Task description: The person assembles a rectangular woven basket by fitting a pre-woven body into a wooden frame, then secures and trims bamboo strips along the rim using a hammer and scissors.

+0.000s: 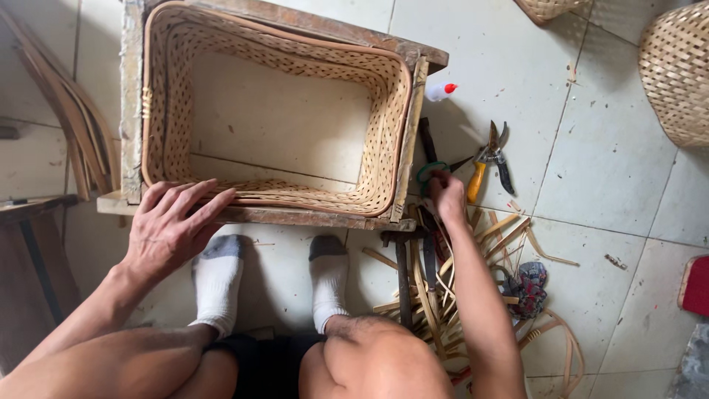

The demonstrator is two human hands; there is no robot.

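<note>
1. My left hand (168,225) lay flat on the near rim of the woven basket (277,111), fingers spread and pressing down; it gripped nothing.
2. My right hand (445,193) reached to the floor just right of the basket, fingertips closed on a green-handled tool (427,171). I could not tell what kind of tool it was, as only part of the handle showed.
3. The basket sat inside a worn wooden frame (131,103), open side up, directly in front of my socked feet (218,284).
4. State of work, as judged: the basket walls were fully woven and a band of rim strips ran round the top. The rim looked largely bound, though the near edge under my left hand was hidden, so its finish could not be confirmed. What remained appeared to be rim fixing or trimming.
5. Orange-handled pruning shears (489,159) lay on the tiled floor (591,177) right of the basket, just beyond my right hand.
6. A small white bottle with a red cap (441,91) stood by the basket's far right corner.
7. Loose bamboo strips and offcuts (443,288) were heaped on the floor to the near right of the basket.
8. Bundled strips (74,111) leaned left of the basket; another woven basket (676,74) stood well to its right.
</note>
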